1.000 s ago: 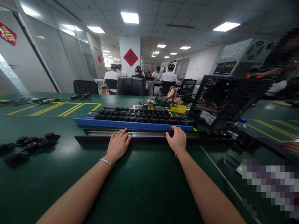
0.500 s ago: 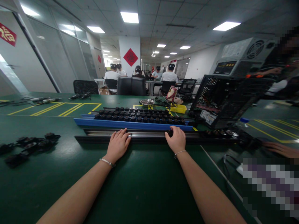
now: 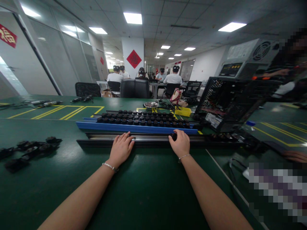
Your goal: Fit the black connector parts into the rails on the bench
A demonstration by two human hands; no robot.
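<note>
A long black channel rail (image 3: 151,144) with a shiny inner groove lies crosswise on the green table in front of me. My left hand (image 3: 121,149) rests on it left of centre, fingers stretched out and holding nothing. Farther right, my right hand (image 3: 181,143) has its thumb and fingers closed around a small black module (image 3: 174,136) at the groove; the fingers hide most of this piece. More modules (image 3: 223,136) sit in the rail's right end. Just behind the rail runs a blue rail (image 3: 134,126), backed by rows of black round-faced modules (image 3: 142,122).
Loose black modules (image 3: 35,150) lie at left. At right stand an open computer case (image 3: 216,105) with a power supply (image 3: 249,57) on top, a yellow box (image 3: 183,111) and a metal bowl (image 3: 151,105). A co-worker's hand (image 3: 296,156) shows at the right edge.
My right hand has shifted very slightly left along the rail with the black module. My left hand stays put. The co-worker's hand at right has drawn back toward the edge.
</note>
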